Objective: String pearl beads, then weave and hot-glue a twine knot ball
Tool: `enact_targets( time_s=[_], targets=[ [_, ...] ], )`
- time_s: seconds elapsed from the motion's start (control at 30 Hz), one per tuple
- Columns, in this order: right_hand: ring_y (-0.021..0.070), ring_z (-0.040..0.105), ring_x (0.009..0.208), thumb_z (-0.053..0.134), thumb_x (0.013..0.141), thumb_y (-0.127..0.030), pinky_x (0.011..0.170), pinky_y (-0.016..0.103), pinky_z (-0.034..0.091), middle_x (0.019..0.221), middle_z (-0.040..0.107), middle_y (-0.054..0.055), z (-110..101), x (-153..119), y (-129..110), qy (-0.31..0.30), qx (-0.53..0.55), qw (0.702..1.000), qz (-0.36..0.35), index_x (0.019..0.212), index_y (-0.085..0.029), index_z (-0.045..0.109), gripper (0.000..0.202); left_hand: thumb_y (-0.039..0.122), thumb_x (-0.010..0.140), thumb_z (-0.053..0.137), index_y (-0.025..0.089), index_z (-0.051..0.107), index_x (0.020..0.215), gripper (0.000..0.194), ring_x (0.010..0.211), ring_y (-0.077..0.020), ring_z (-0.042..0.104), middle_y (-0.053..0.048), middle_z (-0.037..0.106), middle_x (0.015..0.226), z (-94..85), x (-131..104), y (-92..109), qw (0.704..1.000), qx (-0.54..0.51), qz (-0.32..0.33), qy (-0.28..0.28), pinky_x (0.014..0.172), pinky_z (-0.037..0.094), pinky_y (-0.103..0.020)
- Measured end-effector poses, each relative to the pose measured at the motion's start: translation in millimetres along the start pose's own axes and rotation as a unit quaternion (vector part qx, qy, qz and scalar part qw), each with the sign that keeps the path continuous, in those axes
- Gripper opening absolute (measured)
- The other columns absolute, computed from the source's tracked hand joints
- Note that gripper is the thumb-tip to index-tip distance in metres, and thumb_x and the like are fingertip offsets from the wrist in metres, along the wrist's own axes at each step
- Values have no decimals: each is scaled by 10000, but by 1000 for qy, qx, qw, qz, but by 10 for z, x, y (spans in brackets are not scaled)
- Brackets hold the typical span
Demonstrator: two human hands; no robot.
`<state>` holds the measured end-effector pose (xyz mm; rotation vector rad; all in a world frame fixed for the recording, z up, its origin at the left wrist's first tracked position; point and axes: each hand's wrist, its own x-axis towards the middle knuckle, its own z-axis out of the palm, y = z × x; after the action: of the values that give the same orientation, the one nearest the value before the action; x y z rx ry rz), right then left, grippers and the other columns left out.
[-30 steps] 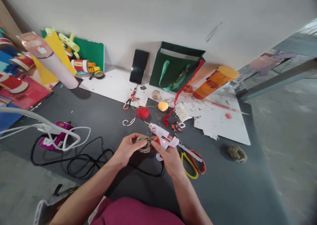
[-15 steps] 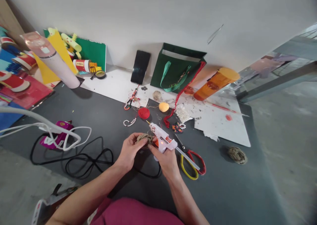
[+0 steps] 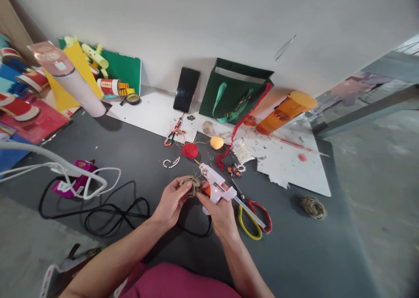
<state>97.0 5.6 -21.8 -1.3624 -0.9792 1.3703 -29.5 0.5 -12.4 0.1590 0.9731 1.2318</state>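
My left hand (image 3: 170, 201) is closed around a small brown coil of twine (image 3: 190, 186), thumb on top. In my right hand (image 3: 220, 210) is a white hot glue gun (image 3: 214, 181) with an orange trigger and a small lit light. Its nozzle points up and left, away from me, and a clear glue stick (image 3: 250, 211) juts from its back. My right thumb and fingertips also reach the right edge of the coil. Scissors (image 3: 252, 219) with one yellow and one red handle lie just right of my right hand.
Red (image 3: 190, 150) and yellow (image 3: 216, 143) balls, a pearl string (image 3: 171, 162) and a bead packet (image 3: 242, 152) lie ahead. Behind stand a phone (image 3: 186, 89), green bag (image 3: 231, 92) and orange cylinder (image 3: 284, 113). Twine ball (image 3: 313, 207) sits right; black cable (image 3: 114, 210) and purple box (image 3: 77, 179) left.
The twine coil has turned slightly in my fingers, showing more of its upper face. The glue gun has shifted a little to the right. Both hands keep their hold.
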Motion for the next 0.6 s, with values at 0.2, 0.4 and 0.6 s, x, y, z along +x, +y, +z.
enact_targets(
  time_s=[0.2,0.4,0.6],
  targets=[
    [211,646,813,773,625,-235,811,375,517,849,701,34,-36,1,-39,-11,68,998,14,812,-191,647,229,281,595,849,130,664,833,337,726,-129,630,-32,703,810,-9,-10,88,999,34,-24,-27,725,471,-252],
    [221,648,837,805,599,-236,833,396,517,876,704,39,-31,-2,-73,-25,93,995,28,811,-192,639,273,313,591,849,135,655,856,374,709,-123,632,-25,696,801,-14,-4,116,998,44,-27,-19,704,475,-247],
    [210,650,828,803,605,-227,844,382,506,853,701,22,-20,-10,-48,-2,102,994,31,825,-195,645,273,276,560,863,133,655,830,369,718,-135,633,-27,704,798,0,-3,84,999,35,-23,-2,711,473,-259]
  ],
)
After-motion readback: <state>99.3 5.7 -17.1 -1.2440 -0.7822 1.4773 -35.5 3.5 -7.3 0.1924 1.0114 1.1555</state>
